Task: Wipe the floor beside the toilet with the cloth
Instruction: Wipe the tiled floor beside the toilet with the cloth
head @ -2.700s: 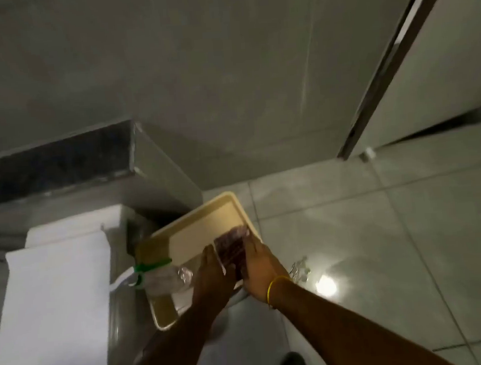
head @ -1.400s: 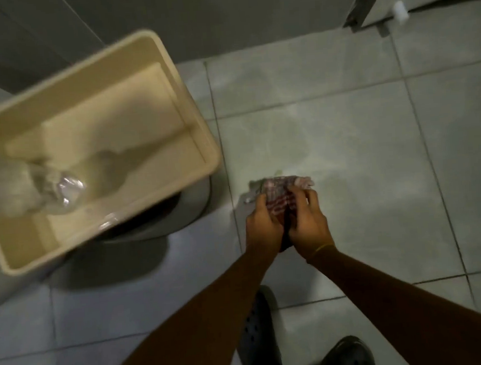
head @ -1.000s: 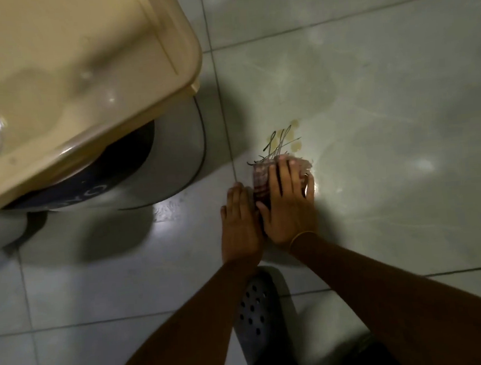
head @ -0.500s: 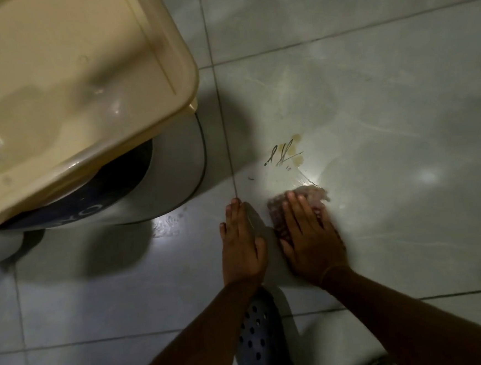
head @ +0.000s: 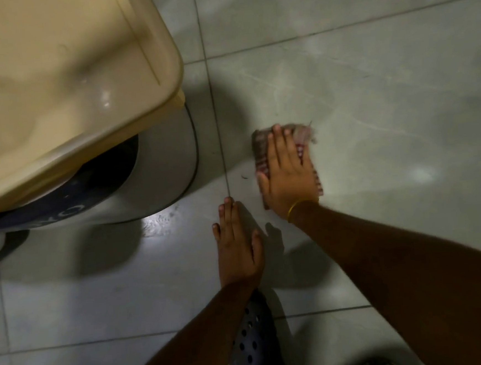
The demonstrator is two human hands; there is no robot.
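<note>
1. The cloth (head: 260,152) was seen flat on the floor (head: 370,85), just right of the toilet (head: 160,171) base.
2. The right hand (head: 287,173) was pressed on it, fingers extended, palm down.
3. The left hand (head: 238,248) was laid flat on bare tile, nothing held.
4. A beige tub (head: 81,79) was noted above the toilet.

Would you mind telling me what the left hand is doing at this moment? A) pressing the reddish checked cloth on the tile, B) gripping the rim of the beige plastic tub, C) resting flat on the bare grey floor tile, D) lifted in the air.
C: the left hand lies flat on the bare grey floor tile, while the right hand presses the reddish checked cloth.
</note>
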